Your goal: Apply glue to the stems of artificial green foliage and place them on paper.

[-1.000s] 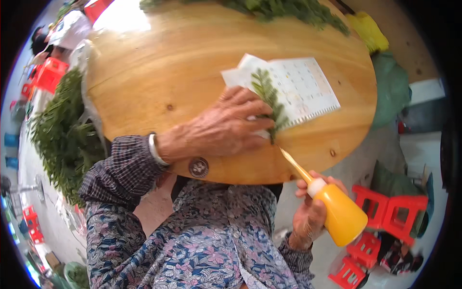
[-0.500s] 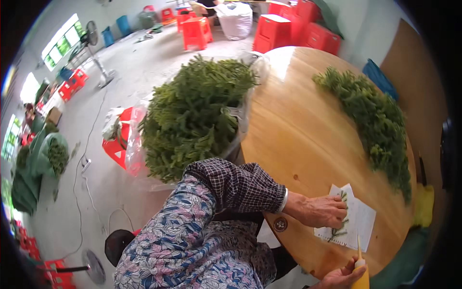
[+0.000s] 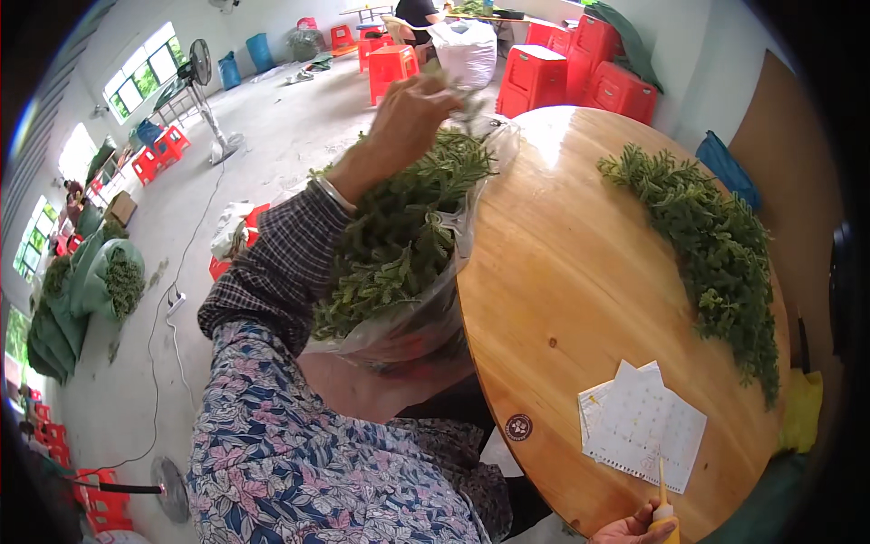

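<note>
Left of the tabletop (image 3: 553, 272), our left grip (image 3: 405, 125) pinches a blurry green sprig (image 3: 468, 107); by its near edge, our right grip (image 3: 632, 527) clasps a yellow bottle (image 3: 667, 521).

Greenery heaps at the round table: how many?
2: one heap in a clear bag left of the table, by the left hand; another heap along the table's right edge. More may be hidden.

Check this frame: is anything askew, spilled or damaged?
Slightly: the paper sheets on the round table overlap at mismatched angles, corners fanned out rather than squared. Greenish scraps lie loose on the floor, perhaps spilled. No damage stands out.
</note>
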`<state>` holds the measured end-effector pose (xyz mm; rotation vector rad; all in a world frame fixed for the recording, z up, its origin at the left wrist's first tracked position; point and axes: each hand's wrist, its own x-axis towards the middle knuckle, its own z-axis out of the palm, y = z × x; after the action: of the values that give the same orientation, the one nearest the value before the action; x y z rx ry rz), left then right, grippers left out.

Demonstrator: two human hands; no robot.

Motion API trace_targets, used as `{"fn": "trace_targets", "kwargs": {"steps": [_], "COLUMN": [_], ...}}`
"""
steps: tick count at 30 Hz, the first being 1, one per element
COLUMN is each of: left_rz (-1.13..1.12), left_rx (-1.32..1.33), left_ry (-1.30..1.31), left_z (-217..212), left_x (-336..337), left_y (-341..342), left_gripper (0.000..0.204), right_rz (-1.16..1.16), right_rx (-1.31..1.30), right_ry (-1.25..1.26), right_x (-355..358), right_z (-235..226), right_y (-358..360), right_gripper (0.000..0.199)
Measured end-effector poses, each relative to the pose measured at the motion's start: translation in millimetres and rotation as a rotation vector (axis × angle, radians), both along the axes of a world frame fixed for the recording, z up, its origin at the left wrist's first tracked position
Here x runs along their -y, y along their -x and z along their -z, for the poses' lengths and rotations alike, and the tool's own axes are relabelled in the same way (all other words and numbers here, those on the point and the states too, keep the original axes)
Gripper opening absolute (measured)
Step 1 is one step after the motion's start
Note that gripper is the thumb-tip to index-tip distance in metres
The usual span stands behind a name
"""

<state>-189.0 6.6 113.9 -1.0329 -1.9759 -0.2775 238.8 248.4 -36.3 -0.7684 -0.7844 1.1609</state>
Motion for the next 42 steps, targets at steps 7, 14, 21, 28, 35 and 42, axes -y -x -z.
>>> {"fn": "trace_targets", "kwargs": {"steps": [7,14,21,28,35,42], "left_rz": [0.090,0.687,0.975,1.161,0.887,0.604], "left_rx": [0.040,0.457,0.616,1.010,0.755,0.826], "left_ry": [0.076,0.153,0.177,0.261,-0.032,-0.262], "left_z": [43.3,85.4,102.3,88.1,105.9,74.1], "left_x": [8.6,-98.9,-123.8,-142.6,-234.0,-303.5], "left_y": [5.6,-96.3,-159.7,-205.7,-108.5,62.0], "left_gripper": [0.033,0.035,0.032,0.033,0.050,0.081], "right_rz": [0.023,-0.001,0.041,-0.149,-0.148,-0.056], "right_rx": [-0.010,-0.065,-0.074,0.461,0.598,0.362], "right_ry": [0.009,-0.068,-0.170,-0.580,-0.764,-0.425], "right_x": [14.8,17.9,19.2,15.4,-43.9,-80.9], "right_z": [4.8,-0.7,-2.6,-37.7,-36.1,-30.5], "right_y": [-30.7,-53.3,-51.6,-27.0,-0.9,-14.0], "right_gripper": [0.038,0.040,0.045,0.048,0.048,0.047]}}
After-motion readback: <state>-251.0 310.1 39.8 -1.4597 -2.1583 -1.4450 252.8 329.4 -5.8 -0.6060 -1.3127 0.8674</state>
